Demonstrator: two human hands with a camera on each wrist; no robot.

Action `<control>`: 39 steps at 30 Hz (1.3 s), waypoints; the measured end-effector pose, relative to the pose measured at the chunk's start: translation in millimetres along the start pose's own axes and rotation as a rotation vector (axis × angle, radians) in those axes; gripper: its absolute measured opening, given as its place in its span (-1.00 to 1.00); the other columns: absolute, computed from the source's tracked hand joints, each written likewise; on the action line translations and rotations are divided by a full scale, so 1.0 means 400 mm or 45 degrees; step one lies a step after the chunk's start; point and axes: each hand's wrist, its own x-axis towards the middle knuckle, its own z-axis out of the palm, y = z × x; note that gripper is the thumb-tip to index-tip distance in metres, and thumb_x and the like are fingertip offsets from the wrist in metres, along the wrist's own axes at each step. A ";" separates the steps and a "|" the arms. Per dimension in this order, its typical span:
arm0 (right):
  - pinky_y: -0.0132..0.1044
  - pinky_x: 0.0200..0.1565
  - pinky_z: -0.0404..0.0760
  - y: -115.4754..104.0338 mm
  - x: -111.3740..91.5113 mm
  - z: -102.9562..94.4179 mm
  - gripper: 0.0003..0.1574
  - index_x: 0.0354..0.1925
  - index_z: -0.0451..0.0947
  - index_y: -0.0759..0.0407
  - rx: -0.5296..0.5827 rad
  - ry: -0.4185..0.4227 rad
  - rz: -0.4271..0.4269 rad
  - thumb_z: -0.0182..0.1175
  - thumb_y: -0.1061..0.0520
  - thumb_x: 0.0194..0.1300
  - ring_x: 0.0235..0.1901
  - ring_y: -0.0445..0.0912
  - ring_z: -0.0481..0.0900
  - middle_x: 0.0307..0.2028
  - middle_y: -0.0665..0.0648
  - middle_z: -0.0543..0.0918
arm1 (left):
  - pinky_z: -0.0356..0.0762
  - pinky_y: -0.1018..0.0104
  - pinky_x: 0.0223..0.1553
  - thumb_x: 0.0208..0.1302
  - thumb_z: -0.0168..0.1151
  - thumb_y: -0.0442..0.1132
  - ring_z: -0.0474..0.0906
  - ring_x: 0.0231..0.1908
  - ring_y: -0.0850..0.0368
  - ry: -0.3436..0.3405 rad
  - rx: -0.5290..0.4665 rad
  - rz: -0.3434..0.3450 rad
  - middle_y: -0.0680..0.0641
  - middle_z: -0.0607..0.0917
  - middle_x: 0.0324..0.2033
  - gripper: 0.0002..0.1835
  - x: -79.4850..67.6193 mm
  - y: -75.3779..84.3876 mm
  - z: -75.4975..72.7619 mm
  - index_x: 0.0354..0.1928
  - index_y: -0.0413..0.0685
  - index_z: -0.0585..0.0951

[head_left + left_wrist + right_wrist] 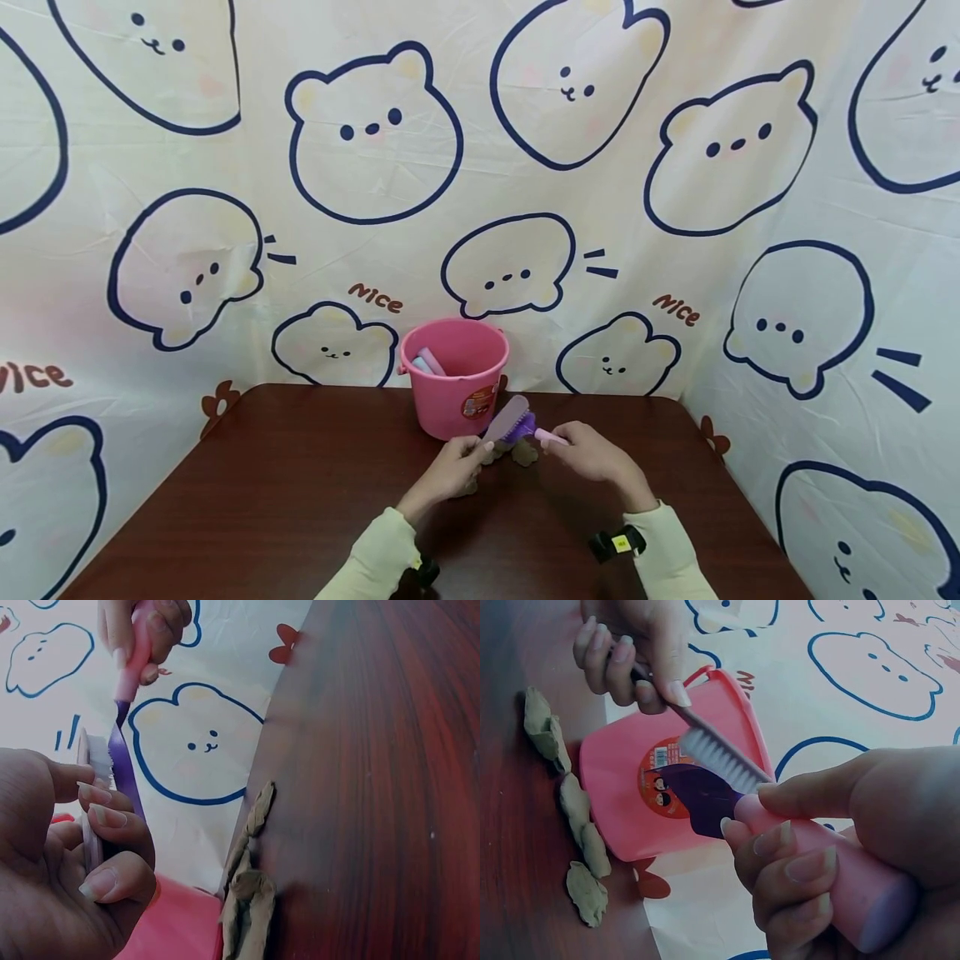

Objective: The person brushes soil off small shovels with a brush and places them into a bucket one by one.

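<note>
My left hand (450, 471) grips a brush (721, 756) with white bristles and a flat mauve back. In my right hand (596, 454) is a small shovel, held by its thick pink handle (840, 877). The shovel's purple blade (697, 796) meets the brush, with the bristles right at its face in both wrist views. Both tools are held up over the table, in front of a pink bucket (450, 408). Beneath them, several grey-brown clay-like lumps (576, 806) lie in a rough row on the tabletop.
The pink bucket stands at the table's back edge, with light blue and pink pieces (429, 362) inside and an orange label on its front. Dark reddish-brown wood forms the table (315, 475). Cloth walls (525, 192) printed with cartoon animals surround the back and sides.
</note>
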 end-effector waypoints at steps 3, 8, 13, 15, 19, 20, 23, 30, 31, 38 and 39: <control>-0.32 -0.57 0.25 0.002 -0.002 -0.007 -0.60 -0.38 0.58 0.13 0.001 0.000 -0.014 0.08 -0.05 0.55 -0.63 -0.16 0.23 -0.65 -0.01 0.30 | 0.24 0.40 -0.60 0.62 -0.01 -0.08 0.25 -0.66 0.26 0.030 0.066 0.015 0.03 0.42 -0.57 -0.60 0.004 -0.008 -0.008 -0.15 -0.38 0.51; -0.32 -0.59 0.23 0.001 -0.009 -0.014 -0.65 -0.35 0.59 0.16 0.006 0.003 -0.029 0.10 -0.01 0.54 -0.64 -0.16 0.22 -0.64 -0.01 0.30 | 0.20 0.39 -0.61 0.62 -0.02 -0.09 0.22 -0.65 0.24 0.032 0.078 0.006 0.04 0.40 -0.57 -0.57 0.005 -0.020 -0.021 -0.24 -0.41 0.46; -0.33 -0.60 0.23 -0.003 -0.017 -0.023 -0.66 -0.34 0.58 0.16 0.014 0.001 -0.017 0.13 -0.02 0.52 -0.64 -0.16 0.22 -0.64 -0.01 0.31 | 0.20 0.39 -0.61 0.62 -0.03 -0.10 0.21 -0.65 0.25 0.044 0.086 -0.023 0.05 0.38 -0.59 -0.53 0.004 -0.035 -0.033 -0.21 -0.52 0.43; -0.33 -0.60 0.22 -0.005 -0.020 -0.025 -0.65 -0.36 0.57 0.16 0.021 -0.005 -0.016 0.13 -0.03 0.51 -0.64 -0.17 0.22 -0.64 -0.01 0.31 | 0.21 0.39 -0.60 0.62 -0.03 -0.11 0.21 -0.66 0.25 0.058 0.087 -0.030 0.05 0.38 -0.60 -0.54 0.003 -0.038 -0.038 -0.22 -0.51 0.44; -0.34 -0.60 0.21 -0.007 -0.022 -0.030 -0.61 -0.42 0.54 0.15 0.031 -0.025 -0.025 0.13 -0.03 0.52 -0.65 -0.18 0.21 -0.66 -0.02 0.30 | 0.21 0.38 -0.61 0.61 -0.01 -0.10 0.21 -0.67 0.25 0.080 0.081 -0.042 0.04 0.38 -0.59 -0.56 0.004 -0.045 -0.047 -0.23 -0.45 0.46; -0.34 -0.60 0.21 -0.006 -0.022 -0.031 -0.61 -0.43 0.54 0.16 0.031 -0.028 -0.030 0.13 -0.02 0.52 -0.65 -0.18 0.20 -0.66 -0.02 0.30 | 0.21 0.38 -0.61 0.61 -0.01 -0.10 0.20 -0.67 0.25 0.085 0.078 -0.048 0.03 0.38 -0.59 -0.56 0.005 -0.047 -0.050 -0.22 -0.45 0.46; -0.34 -0.61 0.21 -0.004 -0.020 -0.034 -0.64 -0.40 0.55 0.17 0.033 -0.030 -0.042 0.13 0.01 0.52 -0.65 -0.17 0.20 -0.65 -0.01 0.30 | 0.21 0.36 -0.61 0.60 0.01 -0.10 0.21 -0.66 0.23 0.101 0.071 -0.055 0.01 0.38 -0.58 -0.57 0.007 -0.051 -0.056 -0.21 -0.45 0.47; -0.35 -0.61 0.21 -0.002 -0.022 -0.039 -0.70 -0.32 0.59 0.19 0.039 -0.043 -0.078 0.09 0.07 0.53 -0.65 -0.19 0.22 -0.62 -0.01 0.33 | 0.18 0.39 -0.63 0.61 0.00 -0.10 0.19 -0.68 0.25 0.102 0.053 -0.059 0.05 0.37 -0.61 -0.56 0.009 -0.049 -0.064 -0.22 -0.45 0.46; -0.36 -0.61 0.21 -0.001 -0.022 -0.039 -0.70 -0.31 0.60 0.19 0.038 -0.044 -0.088 0.09 0.06 0.54 -0.65 -0.19 0.22 -0.62 -0.01 0.33 | 0.17 0.40 -0.64 0.61 -0.01 -0.10 0.18 -0.68 0.25 0.093 0.042 -0.053 0.05 0.35 -0.62 -0.57 0.008 -0.046 -0.063 -0.24 -0.44 0.45; -0.34 -0.59 0.23 -0.003 -0.017 -0.029 -0.67 -0.33 0.59 0.18 0.028 -0.039 -0.073 0.11 0.00 0.53 -0.64 -0.17 0.23 -0.63 -0.02 0.33 | 0.17 0.39 -0.62 0.63 -0.06 -0.12 0.18 -0.67 0.23 0.030 -0.014 -0.005 -0.02 0.33 -0.62 -0.63 0.002 -0.008 -0.040 -0.32 -0.27 0.45; -0.34 -0.58 0.24 -0.004 -0.016 -0.027 -0.67 -0.33 0.59 0.17 0.029 -0.037 -0.069 0.12 0.00 0.52 -0.63 -0.17 0.23 -0.63 -0.01 0.33 | 0.18 0.39 -0.63 0.63 -0.05 -0.12 0.19 -0.67 0.23 0.023 -0.013 0.002 -0.03 0.34 -0.61 -0.64 0.000 0.000 -0.035 -0.30 -0.26 0.47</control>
